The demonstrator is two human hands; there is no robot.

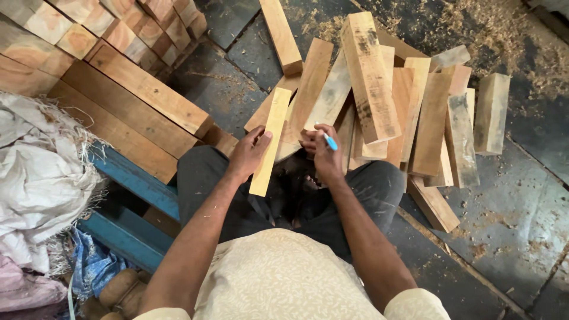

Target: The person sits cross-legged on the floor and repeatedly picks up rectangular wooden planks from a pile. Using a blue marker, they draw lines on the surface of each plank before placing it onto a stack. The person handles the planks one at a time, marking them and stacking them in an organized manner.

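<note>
Head view, looking down on a seated person in dark trousers and a pale patterned shirt.

Left hand: closed around a pale wood strip, thumb on the upper face, fingers wrapped on the left edge. The strip runs from near the left knee up and to the right, its far end resting against the pile of wood blocks.

Right hand: fingers curled narrow around a blue pen, the tip pointing up and left toward the near ends of the blocks. The hand sits just beside the strip, apart from the left hand, over the gap between the knees.

The pile lies on the dark stone floor, directly ahead of the knees; blocks overlap at varied angles, some stained dark. One block stands apart at the right edge of the pile.

Upper left: a stack of longer planks, laid parallel. Below it, a blue frame. Far left: white woven sacks. Sawdust is scattered on the floor at upper right.
</note>
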